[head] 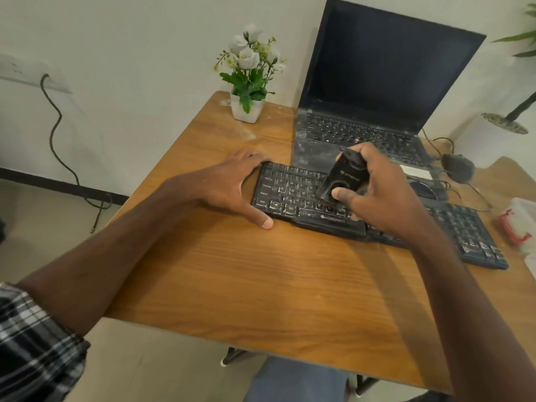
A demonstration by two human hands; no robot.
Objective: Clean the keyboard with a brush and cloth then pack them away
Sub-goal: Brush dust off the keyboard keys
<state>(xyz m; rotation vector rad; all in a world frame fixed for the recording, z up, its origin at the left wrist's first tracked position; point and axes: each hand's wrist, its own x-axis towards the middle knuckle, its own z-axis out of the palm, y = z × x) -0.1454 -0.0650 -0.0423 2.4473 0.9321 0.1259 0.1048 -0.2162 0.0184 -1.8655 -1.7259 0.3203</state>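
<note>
A black dusty keyboard point(293, 192) lies across the wooden table point(261, 274). My left hand point(232, 184) holds its left end, fingers over the far corner and thumb at the near edge. My right hand point(383, 195) grips a black brush point(343, 178) and holds its lower end down on the keys near the keyboard's middle. The hand hides the brush's bristles. No cloth is visible.
An open dusty laptop point(377, 91) stands right behind the keyboard. A white flower pot point(248, 107) sits at the table's far left corner. A black mouse point(458, 168) and cables lie at the right, and a clear box with a red clip point(516, 227) is at the right edge.
</note>
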